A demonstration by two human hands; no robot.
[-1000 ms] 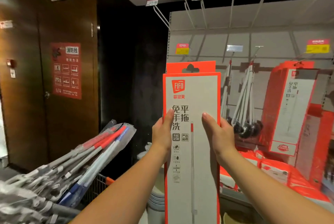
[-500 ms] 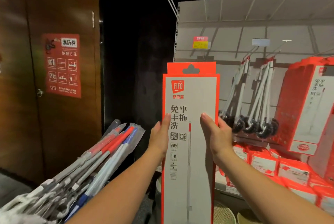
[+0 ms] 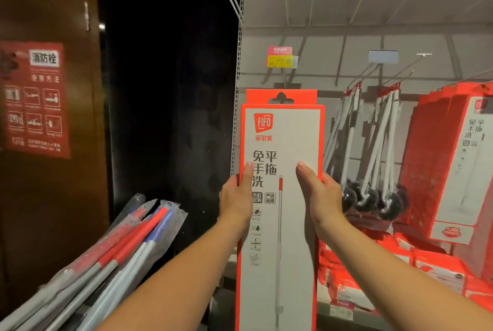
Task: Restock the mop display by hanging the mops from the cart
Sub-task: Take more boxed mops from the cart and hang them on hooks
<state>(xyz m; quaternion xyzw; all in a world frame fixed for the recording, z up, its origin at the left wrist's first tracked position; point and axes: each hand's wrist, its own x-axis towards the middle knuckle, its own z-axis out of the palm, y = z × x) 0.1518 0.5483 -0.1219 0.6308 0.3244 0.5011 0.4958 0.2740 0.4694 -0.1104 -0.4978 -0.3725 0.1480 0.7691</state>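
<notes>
A tall, narrow mop box (image 3: 282, 224), grey on the front with a red border and a red logo near the top, is held upright in front of the grey display panel (image 3: 346, 10) by 2 hands. The left hand (image 3: 236, 197) grips the box's left edge and the right hand (image 3: 320, 194) grips its right edge at about the same height. Each thumb lies flat on the printed front, while the other fingers are hidden behind the box. The red hang tab (image 3: 281, 97) at the top of the box, with its cut-out hole, sits just below a red and yellow price tag (image 3: 280, 57) on a peg. Whether the tab touches that peg cannot be told. To the right of the box, white-handled brushes (image 3: 373, 157) with dark heads hang in 2 bunches from the panel. Further right hangs a row of matching red boxes (image 3: 448, 165). Red packs (image 3: 400, 256) lie on the shelf beneath them. At lower left, long mop handles (image 3: 128, 245) in clear plastic sleeves, red, blue and grey, lean together at a slant. Behind them stands a brown wooden door bearing a red sign (image 3: 34, 98).
</notes>
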